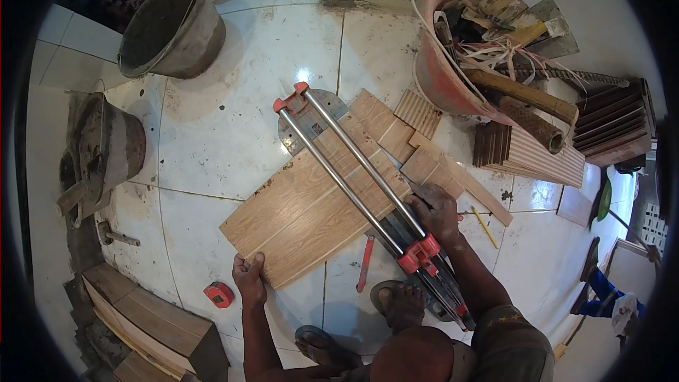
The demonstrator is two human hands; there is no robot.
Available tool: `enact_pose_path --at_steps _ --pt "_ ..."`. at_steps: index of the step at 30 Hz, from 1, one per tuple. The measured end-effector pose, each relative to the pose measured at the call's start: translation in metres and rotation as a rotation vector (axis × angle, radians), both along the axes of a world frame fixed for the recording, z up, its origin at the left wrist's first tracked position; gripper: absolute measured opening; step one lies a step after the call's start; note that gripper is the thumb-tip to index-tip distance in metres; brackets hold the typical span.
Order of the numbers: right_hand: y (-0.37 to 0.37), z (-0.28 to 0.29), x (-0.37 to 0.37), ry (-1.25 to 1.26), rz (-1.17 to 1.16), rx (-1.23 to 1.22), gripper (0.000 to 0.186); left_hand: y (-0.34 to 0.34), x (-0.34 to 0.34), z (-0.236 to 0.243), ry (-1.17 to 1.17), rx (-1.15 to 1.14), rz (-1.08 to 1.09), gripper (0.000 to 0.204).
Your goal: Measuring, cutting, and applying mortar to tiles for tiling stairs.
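A wood-look tile (pixel 297 223) lies slantwise across a manual tile cutter, under its two steel rails (pixel 353 194) with red end blocks. My left hand (pixel 250 279) grips the tile's near left edge, thumb on top and fingers underneath. At the tile's right corner, beside the rails, my right hand (pixel 435 209) is closed on the edge; its fingertips are partly hidden. The cutter's red sliding carriage (pixel 419 253) sits at the near end of the rails, close to my right forearm. Beyond the cutter lie cut wood-look pieces (pixel 375 117).
Mortar buckets (pixel 177 35) (pixel 124 145) stand at left, a red tool bucket (pixel 449 74) at far right. Stacked tiles (pixel 541 155) are beside it. A tape measure (pixel 219 295), red bar (pixel 366 263), pencil (pixel 485 228) and hammer (pixel 117 235) lie on the floor. Another person (pixel 612 297) is at right.
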State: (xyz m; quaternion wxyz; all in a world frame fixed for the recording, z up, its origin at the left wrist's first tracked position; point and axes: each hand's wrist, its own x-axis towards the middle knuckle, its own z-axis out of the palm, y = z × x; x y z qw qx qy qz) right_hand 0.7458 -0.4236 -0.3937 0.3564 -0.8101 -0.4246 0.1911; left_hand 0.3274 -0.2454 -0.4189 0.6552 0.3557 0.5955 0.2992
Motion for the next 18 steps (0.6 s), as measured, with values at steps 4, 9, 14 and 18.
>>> enact_pose_path --at_steps 4,9,14,18 --pt "-0.0025 -0.0069 0.0024 -0.028 0.031 0.004 0.027 0.0003 0.0032 0.0008 -0.029 0.005 0.018 0.038" --pt "-0.0002 -0.0008 0.0006 -0.004 0.012 -0.019 0.026 0.0012 0.006 0.0051 -0.017 -0.006 0.003 0.037" --pt "-0.0001 -0.0038 -0.0015 -0.01 -0.014 0.019 0.024 -0.0002 0.0061 0.0042 -0.032 0.003 0.018 0.037" --pt "-0.0015 -0.0061 -0.0017 0.004 -0.031 0.025 0.024 0.0006 0.007 0.0042 -0.037 -0.01 0.051 0.036"
